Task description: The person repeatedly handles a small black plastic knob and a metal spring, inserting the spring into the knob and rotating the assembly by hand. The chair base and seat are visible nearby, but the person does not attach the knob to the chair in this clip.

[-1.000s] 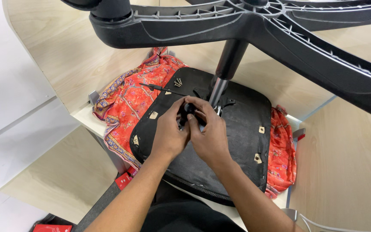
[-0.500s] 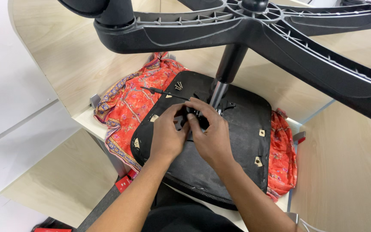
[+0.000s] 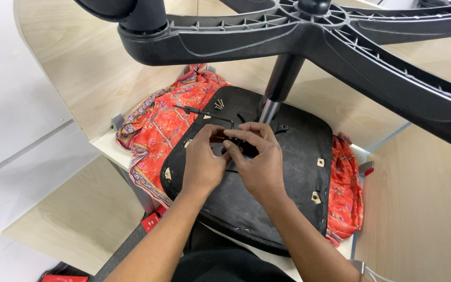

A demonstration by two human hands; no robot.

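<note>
Red cloth (image 3: 157, 125) spread at desk (image 3: 79, 78) left edge, under seat (image 3: 288, 172). Left hand (image 3: 200, 164) and right hand (image 3: 259, 162) closed on small black part at seat centre. Screws (image 3: 218, 104) at seat far edge. Part best kept square, pressed evenly.

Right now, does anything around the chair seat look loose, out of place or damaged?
A few loose screws lie unsecured on the upturned black seat underside, near its far edge, beside a black hex key. Both hands, left hand and right hand, work at the centre mechanism. No damage shows.
</note>
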